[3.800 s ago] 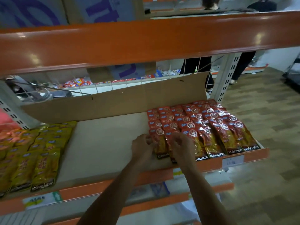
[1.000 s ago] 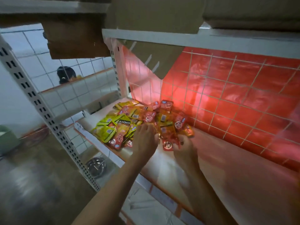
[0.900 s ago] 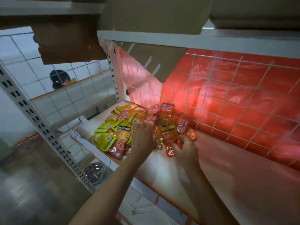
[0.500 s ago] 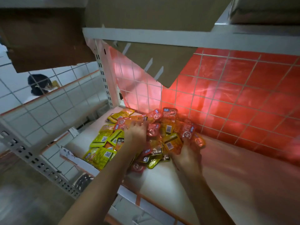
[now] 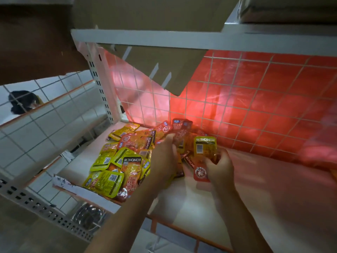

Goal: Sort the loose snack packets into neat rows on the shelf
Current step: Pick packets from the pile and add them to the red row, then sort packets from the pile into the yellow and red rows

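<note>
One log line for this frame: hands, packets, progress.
left hand: in packet pile, grip hidden | right hand: holds yellow packet | pile: mixed, unsorted

Behind the grip, a white wire grid (image 5: 257, 89) backed by red plastic sheeting (image 5: 282, 110) glows red. A brown cardboard flap (image 5: 160, 66) hangs above, under a white metal upper shelf (image 5: 164, 40). A white perforated steel upright (image 5: 102, 88) stands to the left. The pale shelf board (image 5: 246, 207) lies beneath.

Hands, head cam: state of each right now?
Left hand: fingers are down in the loose pile of red and yellow foil snack packets; grip cannot be told.
Right hand: holding one red-and-yellow KONCHEW foil packet.
</note>
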Demonstrator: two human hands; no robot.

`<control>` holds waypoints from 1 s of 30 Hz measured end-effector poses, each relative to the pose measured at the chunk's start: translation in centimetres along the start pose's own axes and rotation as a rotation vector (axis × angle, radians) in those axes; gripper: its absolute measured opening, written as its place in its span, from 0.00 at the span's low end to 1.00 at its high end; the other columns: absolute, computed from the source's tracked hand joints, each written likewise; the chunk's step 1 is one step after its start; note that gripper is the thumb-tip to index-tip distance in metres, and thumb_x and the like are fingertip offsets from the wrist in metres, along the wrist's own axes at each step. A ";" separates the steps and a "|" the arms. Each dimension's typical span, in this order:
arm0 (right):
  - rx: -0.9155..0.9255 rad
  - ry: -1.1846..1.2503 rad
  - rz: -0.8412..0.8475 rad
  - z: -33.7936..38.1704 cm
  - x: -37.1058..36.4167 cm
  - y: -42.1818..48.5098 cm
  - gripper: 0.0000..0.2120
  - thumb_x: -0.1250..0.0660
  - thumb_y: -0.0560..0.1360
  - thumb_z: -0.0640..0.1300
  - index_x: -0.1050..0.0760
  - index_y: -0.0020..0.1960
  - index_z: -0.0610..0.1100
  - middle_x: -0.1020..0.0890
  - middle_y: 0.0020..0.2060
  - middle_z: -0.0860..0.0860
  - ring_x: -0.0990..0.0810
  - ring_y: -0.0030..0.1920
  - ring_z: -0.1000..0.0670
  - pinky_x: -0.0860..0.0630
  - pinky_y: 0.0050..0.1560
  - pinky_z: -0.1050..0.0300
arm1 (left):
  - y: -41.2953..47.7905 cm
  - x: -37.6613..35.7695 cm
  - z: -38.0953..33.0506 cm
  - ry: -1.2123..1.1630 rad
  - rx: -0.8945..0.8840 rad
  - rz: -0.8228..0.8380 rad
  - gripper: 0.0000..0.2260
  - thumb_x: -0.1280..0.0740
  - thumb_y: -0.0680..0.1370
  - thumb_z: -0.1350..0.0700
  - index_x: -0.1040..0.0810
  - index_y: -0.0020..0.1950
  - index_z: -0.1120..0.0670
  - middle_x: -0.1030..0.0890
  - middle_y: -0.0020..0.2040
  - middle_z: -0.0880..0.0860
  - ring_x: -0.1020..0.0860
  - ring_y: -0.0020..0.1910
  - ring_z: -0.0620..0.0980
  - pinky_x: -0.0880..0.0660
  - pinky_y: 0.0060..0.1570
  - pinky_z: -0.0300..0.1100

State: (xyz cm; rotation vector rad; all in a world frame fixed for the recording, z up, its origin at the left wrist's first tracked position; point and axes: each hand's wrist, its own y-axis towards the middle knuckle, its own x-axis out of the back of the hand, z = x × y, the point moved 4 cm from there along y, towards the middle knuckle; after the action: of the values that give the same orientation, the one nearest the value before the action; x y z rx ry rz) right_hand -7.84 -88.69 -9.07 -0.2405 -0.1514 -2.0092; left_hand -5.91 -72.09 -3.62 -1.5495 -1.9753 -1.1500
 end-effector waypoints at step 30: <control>0.102 0.354 -0.356 -5.9 40.5 -10.8 0.18 0.38 0.68 0.25 0.25 0.27 0.44 0.20 0.36 0.49 0.21 0.35 0.53 0.26 0.33 0.65 | -21.1 -16.8 -29.1 -1.066 0.303 0.758 0.14 0.28 0.65 0.54 0.20 0.49 0.54 0.16 0.46 0.57 0.19 0.47 0.59 0.23 0.50 0.56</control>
State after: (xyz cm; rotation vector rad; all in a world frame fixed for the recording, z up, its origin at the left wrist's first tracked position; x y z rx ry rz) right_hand -35.29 -120.69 -5.20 0.2242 -0.0745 -2.3529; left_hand -25.47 -106.48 -6.06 -2.6441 -1.5712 0.3621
